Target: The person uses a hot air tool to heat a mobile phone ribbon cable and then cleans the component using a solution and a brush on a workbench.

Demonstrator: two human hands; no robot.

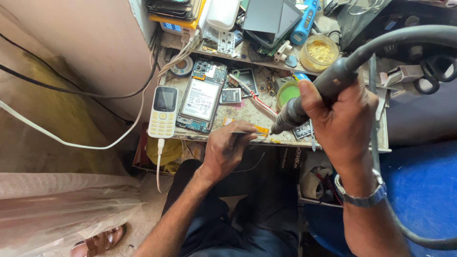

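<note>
We have the phone (202, 97) opened; our right hand (340, 116) clamps the heat gun (314, 95), our left hand (228, 145) pinches tweezers (245, 133) at the surface (238, 114) edge.

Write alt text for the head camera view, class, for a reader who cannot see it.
Over a cluttered repair bench, the right hand grips a hot-air tool, nozzle aimed at a small part held with tweezers by the left hand. An opened smartphone and keypad phone lie nearby.

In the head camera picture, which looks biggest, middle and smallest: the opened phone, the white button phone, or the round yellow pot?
1. Opened phone, lying flat on the bench.
2. White button phone, clearly shorter and narrower.
3. Round yellow pot, though it sits farther back, so that may shrink it a bit.
</note>
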